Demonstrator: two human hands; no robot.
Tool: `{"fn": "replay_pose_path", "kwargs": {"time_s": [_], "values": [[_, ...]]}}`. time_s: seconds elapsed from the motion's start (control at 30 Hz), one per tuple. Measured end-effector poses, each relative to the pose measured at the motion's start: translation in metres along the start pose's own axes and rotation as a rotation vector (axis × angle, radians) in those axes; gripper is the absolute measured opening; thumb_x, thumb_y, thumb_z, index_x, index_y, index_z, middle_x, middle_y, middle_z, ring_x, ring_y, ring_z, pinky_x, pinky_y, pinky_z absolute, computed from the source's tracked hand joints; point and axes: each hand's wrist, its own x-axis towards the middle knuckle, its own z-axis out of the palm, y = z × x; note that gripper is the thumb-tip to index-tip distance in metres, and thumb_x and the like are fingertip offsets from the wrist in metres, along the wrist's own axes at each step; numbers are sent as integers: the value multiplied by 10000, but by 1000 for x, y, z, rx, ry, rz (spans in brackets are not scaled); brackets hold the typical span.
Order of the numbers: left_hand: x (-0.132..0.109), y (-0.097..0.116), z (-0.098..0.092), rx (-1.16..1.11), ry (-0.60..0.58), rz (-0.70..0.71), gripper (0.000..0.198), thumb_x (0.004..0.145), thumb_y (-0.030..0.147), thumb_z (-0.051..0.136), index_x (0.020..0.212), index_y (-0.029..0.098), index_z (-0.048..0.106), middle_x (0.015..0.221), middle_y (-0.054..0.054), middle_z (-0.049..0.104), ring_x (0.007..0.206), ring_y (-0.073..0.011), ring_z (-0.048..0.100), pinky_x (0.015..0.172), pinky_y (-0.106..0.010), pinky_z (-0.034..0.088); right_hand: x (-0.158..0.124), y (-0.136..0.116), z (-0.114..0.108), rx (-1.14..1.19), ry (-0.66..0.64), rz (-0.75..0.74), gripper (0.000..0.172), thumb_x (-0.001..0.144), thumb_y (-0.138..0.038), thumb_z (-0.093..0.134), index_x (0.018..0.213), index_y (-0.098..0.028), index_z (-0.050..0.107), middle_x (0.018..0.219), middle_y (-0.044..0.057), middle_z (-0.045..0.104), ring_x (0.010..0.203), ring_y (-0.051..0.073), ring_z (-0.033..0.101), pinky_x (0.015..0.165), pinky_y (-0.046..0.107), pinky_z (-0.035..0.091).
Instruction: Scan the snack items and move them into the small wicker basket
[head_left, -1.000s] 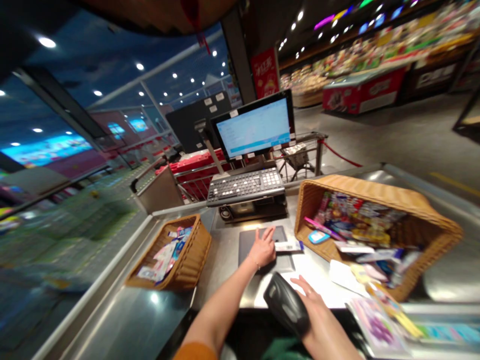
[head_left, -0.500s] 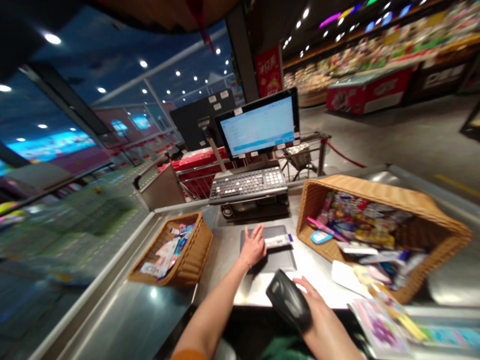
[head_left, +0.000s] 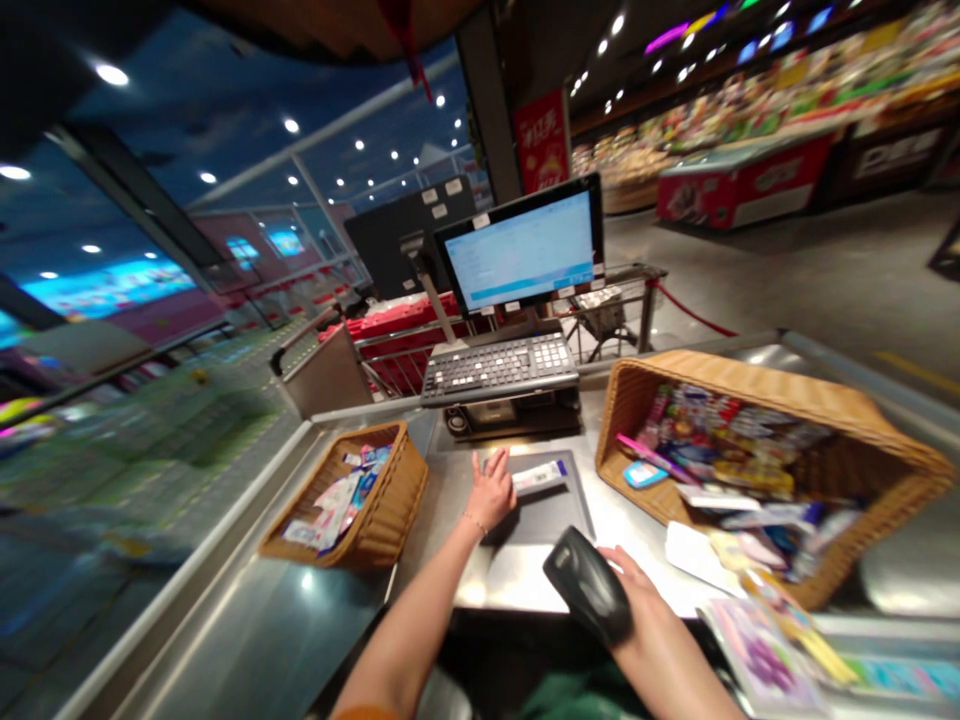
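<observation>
My left hand [head_left: 491,495] grips one end of a slim white box [head_left: 538,478] with a purple tip, some fingers raised off it. The box is over a grey flat plate [head_left: 551,515] set in the metal counter; whether it touches the plate I cannot tell. In my right hand [head_left: 637,600] is a black handheld barcode scanner [head_left: 589,585], its head tilted up and to the left, apart from the box. Printing on the box is too blurred to read.
A wicker basket [head_left: 390,510] with a few packs stands on the left. To the right, a larger wicker basket [head_left: 750,370] lies tipped, full of small packaged goods. Behind are a keyboard [head_left: 501,368] and a monitor [head_left: 525,250]. Several packs [head_left: 769,655] lie at front right.
My left hand has moved slightly left, drawing the slim white box along over the plate. The scanner in my right hand has shifted a little to the right.
</observation>
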Motion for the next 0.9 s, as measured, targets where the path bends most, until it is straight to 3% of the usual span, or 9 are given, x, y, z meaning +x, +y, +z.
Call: {"fn": "replay_pose_path", "kwargs": {"time_s": [0.23,0.57,0.73,0.9], "values": [[-5,-6,-4,6,16,-27,117,842,259,568,844,178,652,1564,-176,371,1460,-313,350,1180,-714,28,8,-5,-10,-20,51,-6,409,695,-182,563,1052,-225,757,1232,114,737,1327,303,561,1165,488,394],[-8,-12,-1,60,128,0,83,809,269,609,807,192,640,1533,-181,418,1428,-310,404,1189,-675,-67,11,1,-12,-70,58,-93,429,759,-213,478,1087,-160,750,1242,181,710,1233,307,623,1101,496,461],[-9,-15,0,87,193,12,62,801,264,610,781,209,628,1517,-167,447,1414,-301,427,1195,-635,-120,11,3,-11,-86,41,-90,458,761,-238,473,1128,-123,722,1234,210,707,1226,334,622,1120,548,425],[-10,-21,-2,98,202,-8,60,803,262,598,777,213,620,1518,-165,448,1414,-301,426,1194,-643,-112,10,6,-10,-23,75,-133,406,751,-189,468,1063,-183,728,1137,151,734,1117,296,676,1028,460,516]]}}
